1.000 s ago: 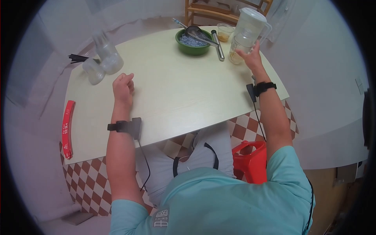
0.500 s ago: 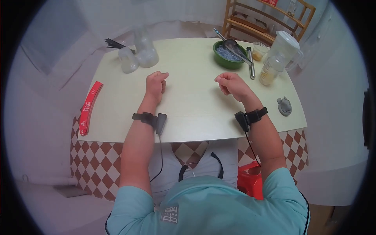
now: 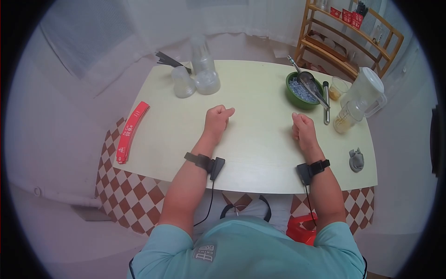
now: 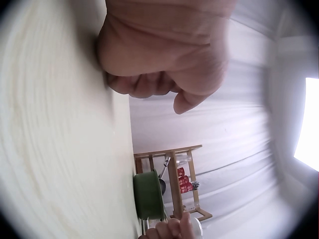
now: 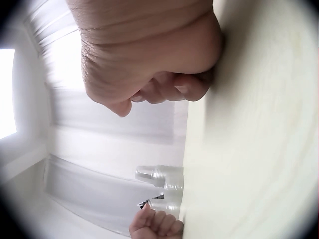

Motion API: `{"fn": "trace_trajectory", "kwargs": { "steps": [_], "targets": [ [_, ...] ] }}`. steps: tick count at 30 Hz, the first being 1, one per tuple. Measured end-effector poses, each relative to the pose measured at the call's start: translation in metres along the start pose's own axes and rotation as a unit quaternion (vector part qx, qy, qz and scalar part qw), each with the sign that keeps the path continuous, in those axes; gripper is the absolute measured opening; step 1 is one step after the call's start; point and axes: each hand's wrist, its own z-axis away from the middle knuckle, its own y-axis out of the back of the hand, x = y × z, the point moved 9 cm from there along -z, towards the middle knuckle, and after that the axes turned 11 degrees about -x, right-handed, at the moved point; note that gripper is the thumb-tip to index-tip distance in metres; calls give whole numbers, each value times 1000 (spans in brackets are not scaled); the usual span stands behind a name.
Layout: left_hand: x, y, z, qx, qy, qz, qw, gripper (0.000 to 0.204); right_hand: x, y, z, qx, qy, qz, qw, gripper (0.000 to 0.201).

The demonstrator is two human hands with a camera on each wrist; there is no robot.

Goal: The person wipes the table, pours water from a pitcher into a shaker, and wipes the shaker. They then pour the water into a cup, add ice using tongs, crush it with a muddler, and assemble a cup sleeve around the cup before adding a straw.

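Note:
My left hand (image 3: pixel 217 122) rests on the table with its fingers curled and its thumb along the top; nothing is in it. The right hand (image 3: pixel 304 130) also lies curled and holds nothing, just in front of a green bowl (image 3: pixel 302 103). Bluish ice cubes (image 3: pixel 297 89) fill that bowl, and a dark-headed metal spoon (image 3: pixel 306 80) lies across it. Both wrist views look along fingers folded toward the palm. Beyond the left hand stand stacked clear plastic cups (image 3: pixel 184 84), a taller stack (image 3: pixel 203 65) beside them.
Right of the bowl are a metal muddler (image 3: pixel 326 104), a clear tub (image 3: pixel 339 86), a measuring cup (image 3: pixel 346 121) with yellowish liquid and a white-lidded pitcher (image 3: pixel 364 90). A grey cloth (image 3: pixel 357 161) lies nearer. Red printed strips (image 3: pixel 131 132) lie left, black straws (image 3: pixel 172 60) behind. A wooden shelf (image 3: pixel 344 49) stands beyond.
The right hand has come back from beside the measuring cup and pitcher to the table in front of me, its fingers now curled. The head view has swung left; the left hand stays curled.

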Motion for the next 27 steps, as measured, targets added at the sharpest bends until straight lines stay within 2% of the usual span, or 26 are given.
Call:
{"fn": "trace_trajectory", "kwargs": {
  "steps": [2,4,10,12,13,14,16,18,20,21,23,24,26,27],
  "targets": [
    [1,1,1,14,1,9,1000,43,-2,1,-1,11,14,-16,1000,43],
    [1,1,2,26,2,16,1000,43,-9,7,2,47,38,44,997,44],
    [-3,8,-2,60,3,80,995,35,-7,5,0,30,16,32,999,44],
    [10,24,-1,126,-10,54,991,25,-6,7,0,26,16,24,999,43],
    [22,43,-5,169,-55,20,984,20,-5,7,-2,25,14,15,999,43],
    [32,68,-11,210,-98,-16,973,17,-4,6,-3,24,12,12,1000,43],
    [72,113,-18,300,-202,-198,911,25,-4,6,-1,26,10,11,1000,43],
    [108,142,-27,362,-197,-319,854,44,-4,7,-2,26,8,14,1000,43],
    [128,159,-49,362,-177,-458,792,62,-3,8,-2,27,5,17,999,42],
    [134,164,-55,359,-175,-461,792,62,-2,8,-3,22,3,10,1000,42],
    [132,172,-73,337,-77,-520,781,74,-2,9,-3,19,-2,3,1000,42],
    [134,177,-78,333,-75,-521,782,74,-4,7,-2,22,-1,13,1000,43],
    [120,186,-94,262,-57,-415,869,77,-6,9,-2,28,0,23,999,43],
    [117,189,-95,260,-55,-416,870,77,-6,9,-2,24,-2,19,1000,43]
  ]
}}
